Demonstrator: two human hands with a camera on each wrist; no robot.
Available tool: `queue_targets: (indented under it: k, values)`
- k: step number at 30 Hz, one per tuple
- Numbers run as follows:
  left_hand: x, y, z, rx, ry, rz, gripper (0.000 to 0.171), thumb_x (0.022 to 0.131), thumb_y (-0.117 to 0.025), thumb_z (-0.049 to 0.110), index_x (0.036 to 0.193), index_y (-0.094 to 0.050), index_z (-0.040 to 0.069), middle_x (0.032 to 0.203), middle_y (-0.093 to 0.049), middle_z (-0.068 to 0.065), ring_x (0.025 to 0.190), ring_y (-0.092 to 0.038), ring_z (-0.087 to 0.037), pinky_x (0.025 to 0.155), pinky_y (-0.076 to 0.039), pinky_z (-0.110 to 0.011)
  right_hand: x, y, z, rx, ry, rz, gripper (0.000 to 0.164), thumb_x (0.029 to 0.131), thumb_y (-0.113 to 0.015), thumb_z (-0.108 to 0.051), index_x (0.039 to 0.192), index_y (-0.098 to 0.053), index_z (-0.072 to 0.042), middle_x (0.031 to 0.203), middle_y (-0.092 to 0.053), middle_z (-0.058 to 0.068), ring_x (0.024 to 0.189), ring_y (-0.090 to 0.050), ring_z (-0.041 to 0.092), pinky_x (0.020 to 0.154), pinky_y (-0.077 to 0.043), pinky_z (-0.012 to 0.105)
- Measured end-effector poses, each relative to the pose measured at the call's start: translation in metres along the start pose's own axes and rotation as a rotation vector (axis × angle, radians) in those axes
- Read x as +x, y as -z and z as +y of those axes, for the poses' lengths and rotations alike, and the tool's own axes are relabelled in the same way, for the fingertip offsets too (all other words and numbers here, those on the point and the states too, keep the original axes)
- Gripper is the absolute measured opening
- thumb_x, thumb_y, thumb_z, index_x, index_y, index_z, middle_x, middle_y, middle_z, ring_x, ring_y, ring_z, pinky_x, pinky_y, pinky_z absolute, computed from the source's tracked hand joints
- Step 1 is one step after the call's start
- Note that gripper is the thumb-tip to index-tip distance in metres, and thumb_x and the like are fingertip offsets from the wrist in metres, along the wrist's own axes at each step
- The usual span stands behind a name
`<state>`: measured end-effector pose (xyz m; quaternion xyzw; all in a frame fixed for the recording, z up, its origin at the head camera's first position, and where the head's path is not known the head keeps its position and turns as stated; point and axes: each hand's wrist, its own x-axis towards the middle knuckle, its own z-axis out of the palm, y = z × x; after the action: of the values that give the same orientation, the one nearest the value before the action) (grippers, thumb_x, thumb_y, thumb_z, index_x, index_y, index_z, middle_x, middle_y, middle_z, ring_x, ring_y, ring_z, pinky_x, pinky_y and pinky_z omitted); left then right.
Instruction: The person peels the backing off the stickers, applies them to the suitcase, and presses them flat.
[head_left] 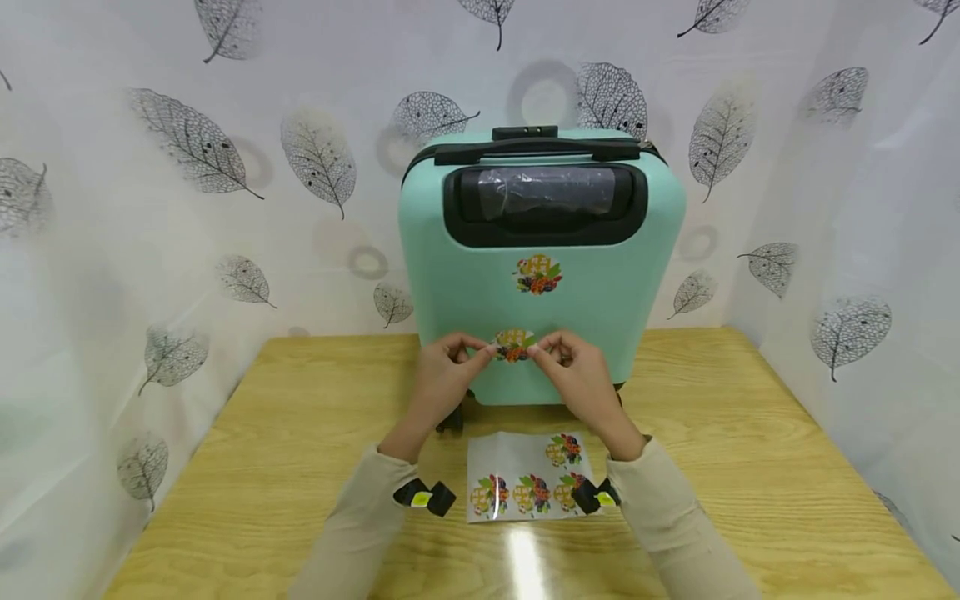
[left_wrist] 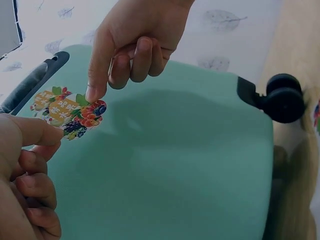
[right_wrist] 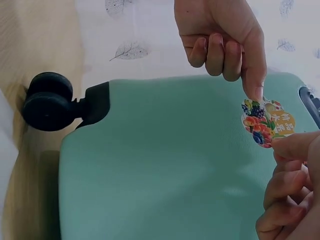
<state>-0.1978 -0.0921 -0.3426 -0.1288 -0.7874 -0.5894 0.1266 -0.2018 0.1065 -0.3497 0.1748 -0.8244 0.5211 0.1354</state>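
A colourful fruit sticker (head_left: 513,346) is stretched between both hands in front of a mint-green suitcase (head_left: 592,308). My left hand (head_left: 444,375) pinches its left edge between thumb and forefinger. At the opposite edge my right hand (head_left: 576,379) pinches it the same way, other fingers curled. Both wrist views show the sticker (left_wrist: 75,116) close to the suitcase face; whether it touches cannot be told. Just above it, a matching sticker (head_left: 537,275) lies flat on the suitcase, below the black handle recess (head_left: 546,233).
A white sticker sheet (head_left: 517,454) with several fruit stickers lies on the wooden table (head_left: 315,433) before the suitcase. Black caster wheels (left_wrist: 285,97) jut from the suitcase's bottom corners. A leaf-patterned curtain (head_left: 330,67) hangs behind and at both sides.
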Motion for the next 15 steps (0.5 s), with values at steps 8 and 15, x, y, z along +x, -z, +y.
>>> queue_targets:
  k: [8,15]
  values:
    - [0.008,0.013,0.005,0.048,-0.05,0.056,0.013,0.086,-0.073,0.019,0.087,-0.073,0.005,0.051,-0.039,0.003,0.043,-0.029,-0.007,0.045,-0.026,-0.022,0.013,-0.006,-0.013,-0.005,0.058,0.025,0.018,0.093,-0.065,-0.025,0.09,-0.066,-0.007,0.06,-0.046,0.002,0.049,-0.037,0.009,0.052,-0.034,0.024]
    - [0.011,0.023,0.012,0.05,-0.064,0.089,0.014,0.086,-0.073,0.017,0.086,-0.073,0.004,0.051,-0.04,0.002,0.043,-0.031,-0.007,0.044,-0.026,-0.023,0.021,-0.011,-0.022,-0.017,0.076,0.025,0.017,0.093,-0.065,-0.026,0.091,-0.066,-0.009,0.059,-0.046,0.001,0.048,-0.037,0.009,0.052,-0.035,0.025]
